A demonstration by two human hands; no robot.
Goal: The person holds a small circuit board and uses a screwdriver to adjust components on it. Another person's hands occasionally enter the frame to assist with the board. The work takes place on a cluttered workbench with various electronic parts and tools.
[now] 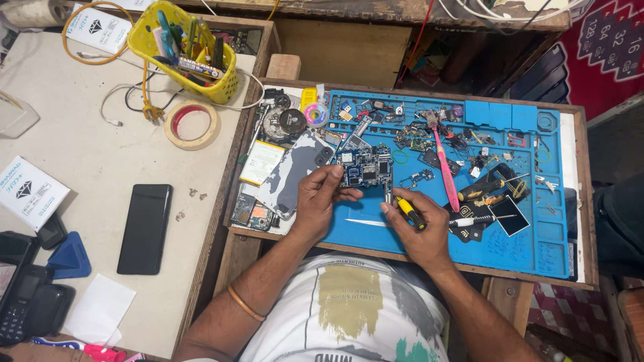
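My left hand grips a blue phone circuit board by its left edge, holding it just above the blue work mat. My right hand holds a small screwdriver with a yellow and black handle; its tip touches the board's lower right corner. A grey phone back cover lies to the left of the board. Metal tweezers rest on the mat between my hands.
Loose phone parts, a pink toothbrush, more screwdrivers and dark chips litter the mat. On the white table at left lie a black phone, a tape roll, a yellow tool basket, boxes and cables.
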